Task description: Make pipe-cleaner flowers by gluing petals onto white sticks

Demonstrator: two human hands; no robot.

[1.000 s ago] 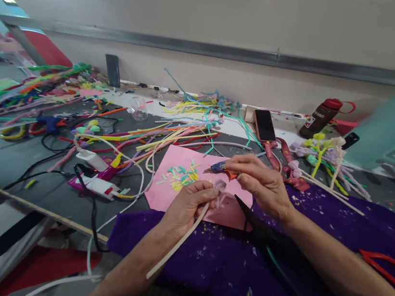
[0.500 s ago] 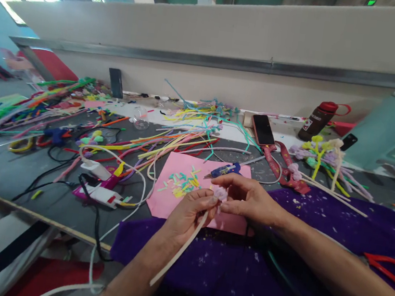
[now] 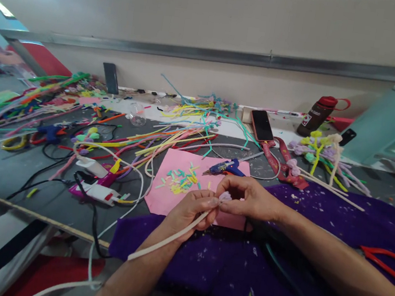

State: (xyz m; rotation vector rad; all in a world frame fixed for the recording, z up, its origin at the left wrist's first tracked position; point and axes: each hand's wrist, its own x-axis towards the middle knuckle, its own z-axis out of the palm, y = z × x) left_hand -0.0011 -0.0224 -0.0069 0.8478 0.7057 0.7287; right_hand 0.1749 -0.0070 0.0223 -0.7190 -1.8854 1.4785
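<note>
Head | glue gun (image 3: 224, 166) now down on pink sheet (image 3: 172, 198)

Both forearms are bare from the elbow down to the wrist, with no sleeve, cuff, watch or bracelet showing on either. The left hand (image 3: 191, 211) and the right hand (image 3: 248, 201) wear no gloves and no rings that can be made out, and the fingers (image 3: 212, 202) are uncovered, with short nails.

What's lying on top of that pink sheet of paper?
On the pink paper sheet lie small yellow and green cut scraps and a blue glue gun. Both hands cover its near right corner.
</note>
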